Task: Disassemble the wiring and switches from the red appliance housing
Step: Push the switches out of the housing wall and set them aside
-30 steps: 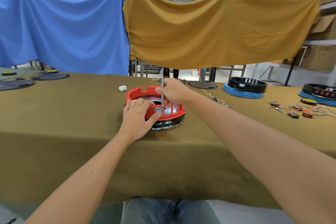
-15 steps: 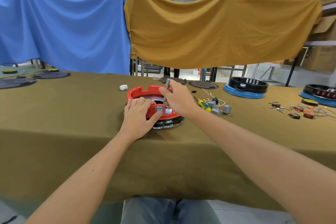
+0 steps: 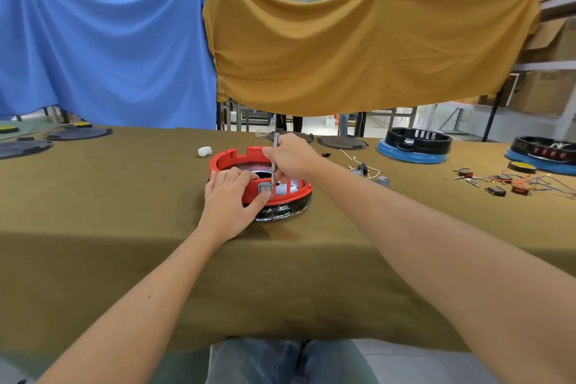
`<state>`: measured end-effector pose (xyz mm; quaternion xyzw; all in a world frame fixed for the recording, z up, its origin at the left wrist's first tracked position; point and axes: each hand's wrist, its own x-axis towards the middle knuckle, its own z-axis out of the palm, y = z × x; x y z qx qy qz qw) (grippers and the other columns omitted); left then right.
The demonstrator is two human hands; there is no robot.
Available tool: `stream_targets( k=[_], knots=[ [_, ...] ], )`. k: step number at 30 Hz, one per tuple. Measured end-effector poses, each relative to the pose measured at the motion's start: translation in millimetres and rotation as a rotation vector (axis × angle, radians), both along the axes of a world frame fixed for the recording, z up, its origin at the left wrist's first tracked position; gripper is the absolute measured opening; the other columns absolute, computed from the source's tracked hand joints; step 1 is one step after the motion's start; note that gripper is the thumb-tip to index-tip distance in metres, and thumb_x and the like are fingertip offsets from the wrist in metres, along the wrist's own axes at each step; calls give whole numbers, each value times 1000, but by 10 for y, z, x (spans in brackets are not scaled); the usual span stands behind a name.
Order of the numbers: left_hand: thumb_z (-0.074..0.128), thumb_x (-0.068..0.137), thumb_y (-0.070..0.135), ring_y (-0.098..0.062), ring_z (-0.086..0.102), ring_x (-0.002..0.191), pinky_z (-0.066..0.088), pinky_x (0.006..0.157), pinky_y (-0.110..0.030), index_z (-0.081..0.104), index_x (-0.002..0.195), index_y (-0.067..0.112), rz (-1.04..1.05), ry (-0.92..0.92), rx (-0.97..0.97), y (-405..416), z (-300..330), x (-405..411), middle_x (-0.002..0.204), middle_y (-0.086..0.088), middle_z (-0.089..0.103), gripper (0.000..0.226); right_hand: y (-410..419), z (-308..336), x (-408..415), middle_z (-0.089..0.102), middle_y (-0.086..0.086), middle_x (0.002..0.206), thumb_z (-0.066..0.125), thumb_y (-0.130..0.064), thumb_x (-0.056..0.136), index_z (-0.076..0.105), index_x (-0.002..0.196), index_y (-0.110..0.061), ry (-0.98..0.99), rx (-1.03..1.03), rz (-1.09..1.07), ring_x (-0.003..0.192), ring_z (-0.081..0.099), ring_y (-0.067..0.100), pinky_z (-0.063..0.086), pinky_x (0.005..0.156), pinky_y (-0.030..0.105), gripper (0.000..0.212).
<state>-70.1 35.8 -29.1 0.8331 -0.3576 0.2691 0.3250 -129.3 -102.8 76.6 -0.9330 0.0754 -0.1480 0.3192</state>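
The red appliance housing (image 3: 232, 159) sits on a black, shiny base near the table's front edge. A small grey switch (image 3: 264, 188) is set in its near wall. My left hand (image 3: 230, 203) grips the housing's near rim, fingers curled over the top and thumb just under the switch. My right hand (image 3: 291, 155) holds a thin grey tool (image 3: 274, 162) upright, its tip down inside the housing right behind the switch. The housing's inside is partly hidden by both hands.
Loose grey switches and wires (image 3: 371, 173) lie right of the housing, more red switches and wires (image 3: 511, 185) further right. Two black-and-blue housings (image 3: 414, 145) stand at the back right, dark discs (image 3: 341, 142) behind, a white lump (image 3: 204, 151) to the back left.
My right hand shifted slightly with the tool, which stays upright at the switch. My right forearm now hides the yellow-handled screwdriver seen half a second ago. My left hand keeps its hold.
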Motion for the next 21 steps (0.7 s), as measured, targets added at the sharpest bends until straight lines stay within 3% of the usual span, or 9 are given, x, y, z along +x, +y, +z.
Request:
stream_targets(
  k=[6,8,11,14,17,21],
  knots=[
    [41,85,61,-20,44,117,27,112,-54,62,115,20,-8,0,-10,0,5,-2,102,10,49,54,36,-170,3,68,8,90,46,-39,104,52,93,-14,-135,-9,-103,87,69,29,55,86,51,29],
    [45,87,58,-20,44,117,27,111,-55,62,115,20,-11,1,-16,-2,-2,5,103,8,51,50,31,-299,-6,65,2,81,46,-41,104,52,87,-17,-233,34,-144,80,66,25,53,77,46,30],
    [50,87,57,-19,43,118,27,111,-55,62,115,21,-16,2,-24,-4,-13,30,104,8,52,48,47,-411,-13,54,-6,67,47,-41,103,48,80,-20,-318,27,-166,63,53,14,37,59,34,31],
    [65,87,54,-16,41,116,28,110,-54,62,112,21,-16,-13,-44,-12,-41,66,103,8,52,42,46,-378,8,57,-4,72,47,-41,103,50,83,-18,-296,27,-172,70,58,19,43,66,36,31],
    [67,84,53,-15,39,114,27,109,-54,61,111,22,-9,-14,-52,-20,-52,84,101,9,50,42,30,-299,41,65,2,84,46,-41,103,47,82,-20,-219,1,-174,84,65,27,49,78,42,29],
    [68,83,54,-15,40,114,28,110,-53,61,110,22,2,-17,-49,-27,-51,91,100,9,50,43,22,-191,69,63,5,89,45,-40,103,51,91,-17,-111,-37,-147,90,67,30,51,80,45,27]
  ],
)
